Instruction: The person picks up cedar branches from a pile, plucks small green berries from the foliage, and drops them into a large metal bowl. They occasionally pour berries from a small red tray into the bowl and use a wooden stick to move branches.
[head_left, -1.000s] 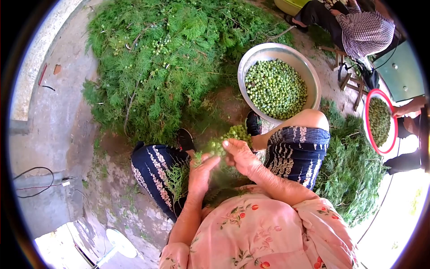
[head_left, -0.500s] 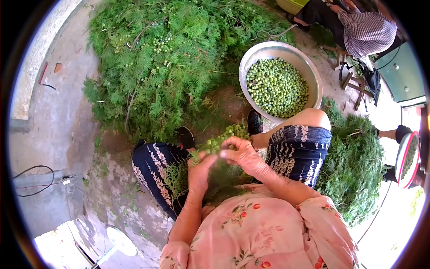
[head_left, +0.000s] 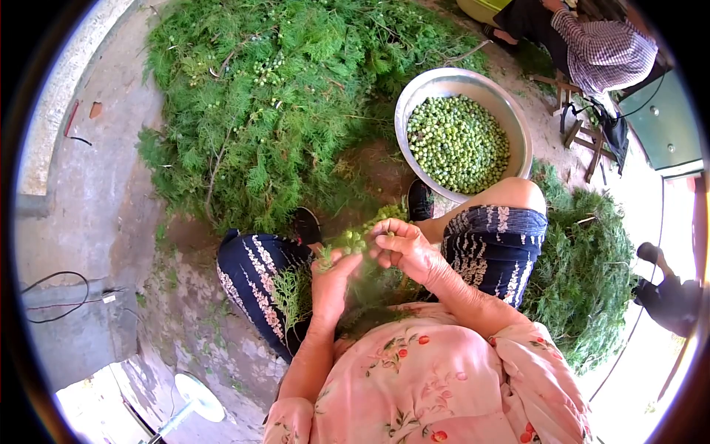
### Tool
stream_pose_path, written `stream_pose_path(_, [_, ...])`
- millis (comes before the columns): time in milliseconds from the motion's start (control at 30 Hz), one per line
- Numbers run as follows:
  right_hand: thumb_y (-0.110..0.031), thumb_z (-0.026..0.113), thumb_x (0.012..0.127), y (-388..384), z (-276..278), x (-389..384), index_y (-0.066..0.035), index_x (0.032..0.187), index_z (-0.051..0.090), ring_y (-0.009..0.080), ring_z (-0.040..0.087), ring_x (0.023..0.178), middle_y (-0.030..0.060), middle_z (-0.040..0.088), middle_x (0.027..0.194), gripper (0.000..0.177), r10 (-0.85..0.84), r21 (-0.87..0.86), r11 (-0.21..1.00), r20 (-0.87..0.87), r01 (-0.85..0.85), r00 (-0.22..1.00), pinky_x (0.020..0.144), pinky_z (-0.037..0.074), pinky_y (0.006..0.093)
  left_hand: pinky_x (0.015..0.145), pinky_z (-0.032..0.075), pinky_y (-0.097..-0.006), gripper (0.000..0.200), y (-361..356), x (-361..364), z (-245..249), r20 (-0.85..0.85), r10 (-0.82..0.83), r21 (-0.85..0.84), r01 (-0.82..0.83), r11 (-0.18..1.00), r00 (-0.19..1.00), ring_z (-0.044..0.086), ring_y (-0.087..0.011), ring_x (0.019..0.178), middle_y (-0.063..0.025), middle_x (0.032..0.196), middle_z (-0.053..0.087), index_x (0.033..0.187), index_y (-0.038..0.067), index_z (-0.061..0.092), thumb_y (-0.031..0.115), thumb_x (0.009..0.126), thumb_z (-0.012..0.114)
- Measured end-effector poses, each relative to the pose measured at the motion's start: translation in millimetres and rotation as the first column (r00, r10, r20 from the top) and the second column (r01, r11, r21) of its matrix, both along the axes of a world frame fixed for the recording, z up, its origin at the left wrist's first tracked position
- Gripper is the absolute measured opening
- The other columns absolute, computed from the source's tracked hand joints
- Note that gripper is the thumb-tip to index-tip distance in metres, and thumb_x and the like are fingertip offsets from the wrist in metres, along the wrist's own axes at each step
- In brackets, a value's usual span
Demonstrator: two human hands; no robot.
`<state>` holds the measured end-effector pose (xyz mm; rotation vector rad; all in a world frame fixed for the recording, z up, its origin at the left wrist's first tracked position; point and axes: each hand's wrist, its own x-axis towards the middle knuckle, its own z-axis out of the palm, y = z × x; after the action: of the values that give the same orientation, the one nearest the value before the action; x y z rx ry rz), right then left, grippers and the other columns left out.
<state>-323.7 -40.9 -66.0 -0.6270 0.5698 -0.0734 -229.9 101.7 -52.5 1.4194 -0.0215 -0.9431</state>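
Note:
My left hand (head_left: 334, 280) is closed round a feathery green sprig (head_left: 291, 297) with a cluster of round green cones (head_left: 350, 241) at its upper end. Just to the right, my right hand (head_left: 411, 256) has its thumb and fingers pinched together; what lies between them is too small to make out. Both hands are over my lap, a little apart. Beyond my right knee stands a wide metal basin (head_left: 521, 127) part filled with loose green cones (head_left: 458, 144).
A large heap of cut green branches (head_left: 259, 111) lies ahead, with another pile (head_left: 584, 274) at my right. At the upper right a person in a checked shirt (head_left: 610, 55) sits by a wooden stool (head_left: 588, 140). A white fan (head_left: 200, 399) stands at lower left.
My right hand has drawn slightly right, away from the cones in my left hand. At the right edge, a person has moved and the round red-rimmed tray has gone from sight.

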Motion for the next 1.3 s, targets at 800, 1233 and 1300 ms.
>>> stream_pose_path(800, [-0.012, 0.057, 0.085, 3.0, -13.8, 5.0, -0.003, 0.092, 0.058, 0.0095, 0.05, 0.057, 0.0023, 0.057, 0.068, 0.01, 0.021, -0.133, 0.991, -0.051, -0.027, 0.998, 0.051, 0.04, 0.0221, 0.055, 0.04, -0.022, 0.018, 3.5, -0.6, 7.5, 0.125, -0.058, 0.054, 0.052, 0.997, 0.99, 0.05, -0.0083, 0.062, -0.0026, 0.074, 0.059, 0.093, -0.002, 0.061, 0.009, 0.079, 0.062])
stream_pose_path(1233, [-0.007, 0.069, 0.075, -6.1, 2.1, 8.8, -0.004, 0.106, 0.057, 0.007, 0.053, 0.076, 0.0011, 0.056, 0.083, 0.034, 0.255, -0.793, 0.601, 0.072, -0.1, 0.964, 0.067, 0.046, 0.0215, 0.052, 0.039, -0.0217, 0.013, 1.8, -3.9, 4.2, 0.134, -0.172, 0.107, 0.158, 0.982, 0.976, 0.051, -0.0079, 0.063, -0.0012, 0.074, 0.059, 0.086, -0.001, 0.063, 0.008, 0.077, 0.066])
stream_pose_path(1300, [-0.009, 0.069, 0.075, -5.1, 1.8, 8.6, -0.004, 0.104, 0.058, 0.0077, 0.051, 0.067, 0.0017, 0.056, 0.079, 0.031, 0.259, -0.59, 0.784, 0.025, -0.195, 0.966, 0.059, 0.045, 0.023, 0.052, 0.038, -0.0214, 0.012, 3.7, -2.7, 3.2, 0.109, -0.17, 0.106, 0.158, 0.982, 0.979, 0.051, -0.0079, 0.063, -0.0012, 0.073, 0.059, 0.086, -0.001, 0.063, 0.008, 0.077, 0.066])
